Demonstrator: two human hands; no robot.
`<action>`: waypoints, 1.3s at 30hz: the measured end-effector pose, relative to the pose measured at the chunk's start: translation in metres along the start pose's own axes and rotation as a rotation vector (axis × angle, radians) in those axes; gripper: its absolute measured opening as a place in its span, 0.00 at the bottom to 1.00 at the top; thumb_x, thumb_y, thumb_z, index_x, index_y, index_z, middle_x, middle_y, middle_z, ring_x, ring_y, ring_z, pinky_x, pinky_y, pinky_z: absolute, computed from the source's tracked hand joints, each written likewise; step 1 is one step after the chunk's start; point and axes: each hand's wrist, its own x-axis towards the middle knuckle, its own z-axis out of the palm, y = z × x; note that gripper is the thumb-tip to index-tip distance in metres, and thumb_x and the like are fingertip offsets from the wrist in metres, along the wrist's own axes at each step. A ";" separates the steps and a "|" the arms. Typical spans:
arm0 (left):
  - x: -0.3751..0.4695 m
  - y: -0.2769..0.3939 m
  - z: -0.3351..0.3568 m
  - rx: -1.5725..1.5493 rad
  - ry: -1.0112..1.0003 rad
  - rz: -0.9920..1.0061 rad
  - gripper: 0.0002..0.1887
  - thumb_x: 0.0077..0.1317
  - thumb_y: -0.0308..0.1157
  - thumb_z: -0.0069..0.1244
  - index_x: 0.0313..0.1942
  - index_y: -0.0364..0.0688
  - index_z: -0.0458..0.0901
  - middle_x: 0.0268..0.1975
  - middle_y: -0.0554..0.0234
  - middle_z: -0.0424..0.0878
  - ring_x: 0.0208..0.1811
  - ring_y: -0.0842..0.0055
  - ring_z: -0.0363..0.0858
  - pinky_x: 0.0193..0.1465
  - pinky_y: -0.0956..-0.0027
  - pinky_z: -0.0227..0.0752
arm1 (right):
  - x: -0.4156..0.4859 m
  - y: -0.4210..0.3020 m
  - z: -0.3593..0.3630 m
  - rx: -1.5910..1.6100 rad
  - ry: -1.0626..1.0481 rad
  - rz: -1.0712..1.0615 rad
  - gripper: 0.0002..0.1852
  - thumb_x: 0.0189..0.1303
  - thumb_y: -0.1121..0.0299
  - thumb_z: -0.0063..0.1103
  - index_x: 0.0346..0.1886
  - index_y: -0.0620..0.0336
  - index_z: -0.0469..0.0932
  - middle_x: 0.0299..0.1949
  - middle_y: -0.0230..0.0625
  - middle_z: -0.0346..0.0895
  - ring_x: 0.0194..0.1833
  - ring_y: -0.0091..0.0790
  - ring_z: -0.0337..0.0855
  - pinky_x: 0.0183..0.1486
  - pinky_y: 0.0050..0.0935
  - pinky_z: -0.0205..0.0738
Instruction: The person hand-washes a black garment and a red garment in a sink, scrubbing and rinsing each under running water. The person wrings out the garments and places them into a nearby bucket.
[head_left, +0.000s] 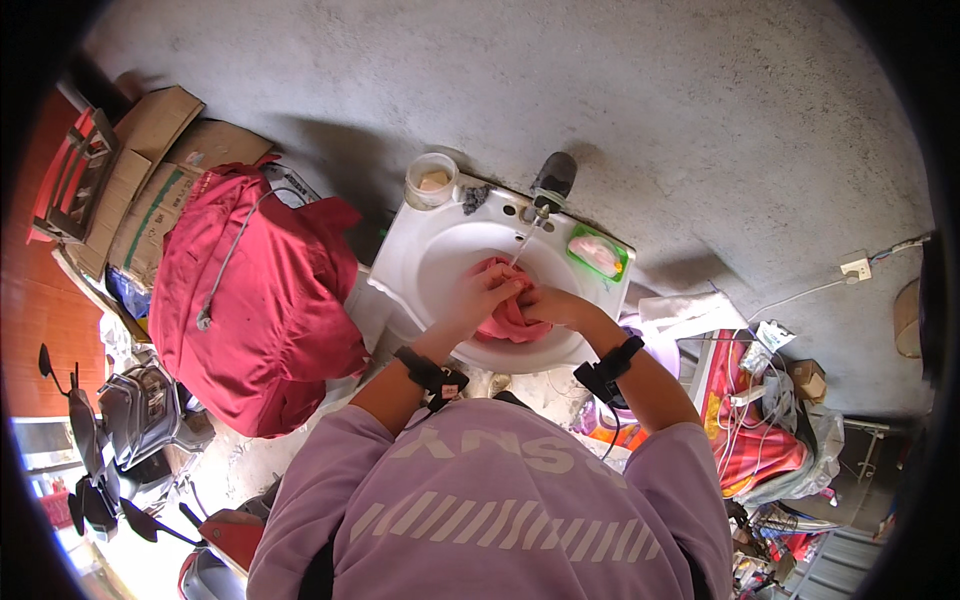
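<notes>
Both hands are over a white ceramic washbasin (429, 274), gripping a bunched pink-red cloth (504, 328). My left hand (487, 291) holds the cloth's upper left part, under the stream of water (523, 247). On the right side, my right hand (553, 306) grips a fold, its fingertips partly hidden in the fabric. The water falls from a metal tap (541, 213), which has a dark cover (555, 174) behind it. Parts of the cloth lie low in the bowl, below both hands.
A clear tub (432, 180) stands on the basin's back left corner beside a dark scrubber (475, 199). A green soap dish (598, 253) holds a pale item at right. Red fabric (255, 300) covers something bulky at left; a white towel (694, 313) hangs at right.
</notes>
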 end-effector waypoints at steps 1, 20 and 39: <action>-0.003 0.003 0.002 -0.102 0.019 0.034 0.08 0.73 0.31 0.47 0.49 0.42 0.78 0.51 0.67 0.80 0.53 0.79 0.77 0.58 0.72 0.71 | -0.001 -0.001 0.003 0.096 0.028 -0.014 0.19 0.63 0.61 0.53 0.53 0.59 0.79 0.39 0.35 0.81 0.38 0.28 0.78 0.39 0.28 0.74; -0.015 0.003 0.001 0.287 0.004 0.044 0.22 0.66 0.38 0.57 0.58 0.43 0.74 0.49 0.65 0.81 0.48 0.78 0.80 0.49 0.73 0.74 | -0.017 -0.002 0.018 0.790 0.689 -0.347 0.05 0.65 0.70 0.54 0.34 0.59 0.77 0.30 0.22 0.73 0.33 0.16 0.71 0.37 0.18 0.67; -0.021 -0.021 -0.050 0.866 0.202 0.434 0.09 0.60 0.30 0.58 0.39 0.35 0.87 0.32 0.54 0.86 0.33 0.73 0.84 0.38 0.70 0.75 | 0.005 0.080 0.006 1.432 0.662 -0.304 0.10 0.72 0.63 0.50 0.41 0.59 0.76 0.29 0.30 0.75 0.25 0.24 0.71 0.22 0.22 0.61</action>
